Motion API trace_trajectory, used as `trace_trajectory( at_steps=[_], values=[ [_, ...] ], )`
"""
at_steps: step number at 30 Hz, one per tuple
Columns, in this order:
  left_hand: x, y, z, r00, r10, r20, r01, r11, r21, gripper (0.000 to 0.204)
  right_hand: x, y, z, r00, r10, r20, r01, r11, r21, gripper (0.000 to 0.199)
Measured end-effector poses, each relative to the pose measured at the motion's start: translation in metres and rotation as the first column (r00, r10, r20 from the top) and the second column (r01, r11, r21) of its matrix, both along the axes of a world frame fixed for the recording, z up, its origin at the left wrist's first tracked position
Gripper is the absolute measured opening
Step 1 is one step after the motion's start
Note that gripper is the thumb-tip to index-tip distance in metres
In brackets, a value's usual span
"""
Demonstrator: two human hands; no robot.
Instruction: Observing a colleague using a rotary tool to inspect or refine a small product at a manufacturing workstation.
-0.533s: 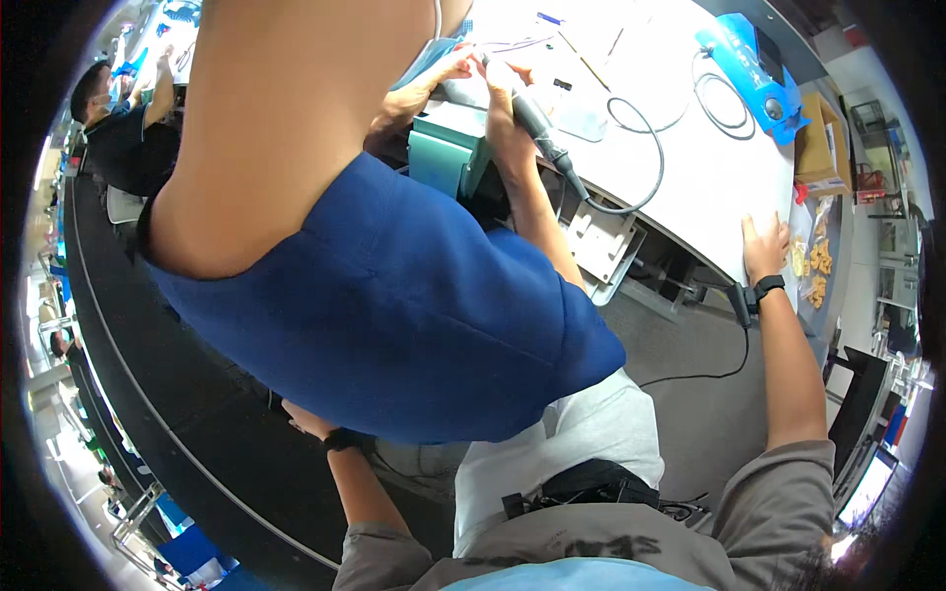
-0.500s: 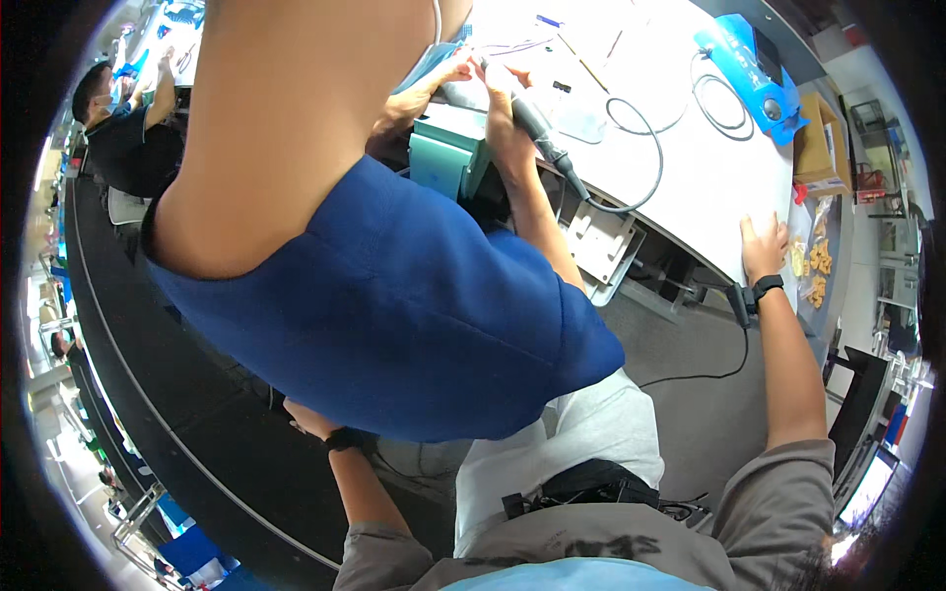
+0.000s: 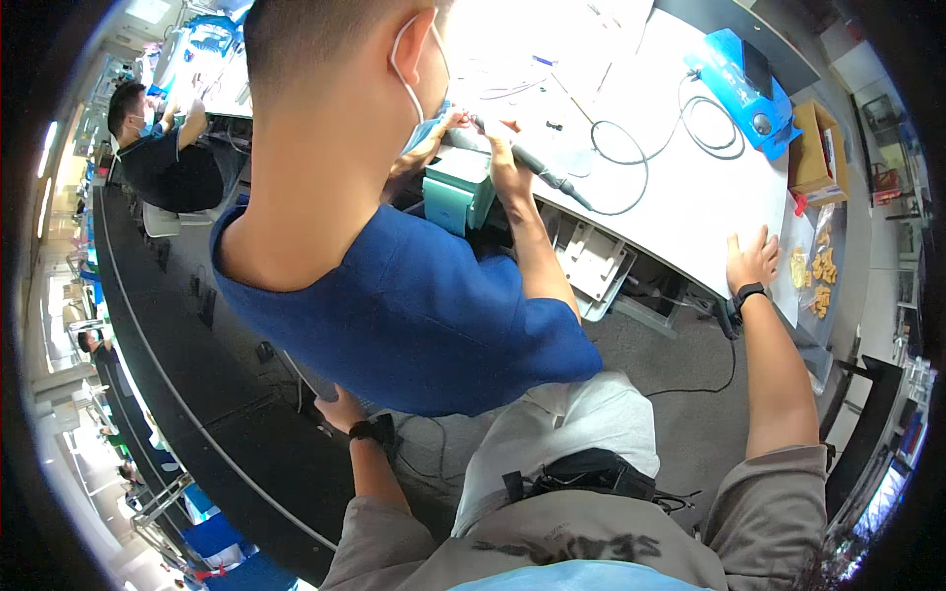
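Note:
My right hand (image 3: 753, 260) lies flat with fingers spread on the near edge of the white table (image 3: 690, 207); it holds nothing and has a black watch at the wrist. My left hand (image 3: 340, 407) sits low behind the back of a seated co-worker in a blue shirt (image 3: 414, 305). The shirt hides most of its fingers, so whether they grip anything is unclear. The co-worker's hands hold a grey corded handpiece (image 3: 537, 169) over a teal box (image 3: 456, 189).
A blue device (image 3: 741, 81) with looped cables stands on the far side of the table. A cardboard box (image 3: 810, 148) and clear bags of yellowish pieces (image 3: 816, 271) are at the right. Other people work at a bench at the far left (image 3: 158, 148).
The co-worker's head now shows more fully at the top. My right hand stays flat on the table edge and my left hand stays behind the blue shirt.

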State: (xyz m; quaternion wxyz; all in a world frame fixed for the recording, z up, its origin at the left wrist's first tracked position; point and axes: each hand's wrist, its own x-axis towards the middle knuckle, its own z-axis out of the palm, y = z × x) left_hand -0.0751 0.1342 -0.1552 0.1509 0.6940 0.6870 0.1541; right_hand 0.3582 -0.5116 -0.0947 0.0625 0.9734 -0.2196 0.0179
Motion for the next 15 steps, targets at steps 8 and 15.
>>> trace_trajectory(
  at_steps=[8, 15],
  values=[
    [0.002, -0.005, 0.001, 0.996, -0.037, 0.081, 0.034, 0.999, 0.04, 0.065, 0.0, 0.005, 0.006, 0.999, -0.029, -0.015, 0.029, 1.0, 0.001, 0.082],
    [-0.001, 0.004, -0.004, 0.994, -0.003, 0.114, 0.007, 0.999, -0.043, 0.06, -0.003, -0.003, 0.005, 0.999, -0.039, 0.014, 0.039, 0.999, -0.004, 0.081]
  ],
)
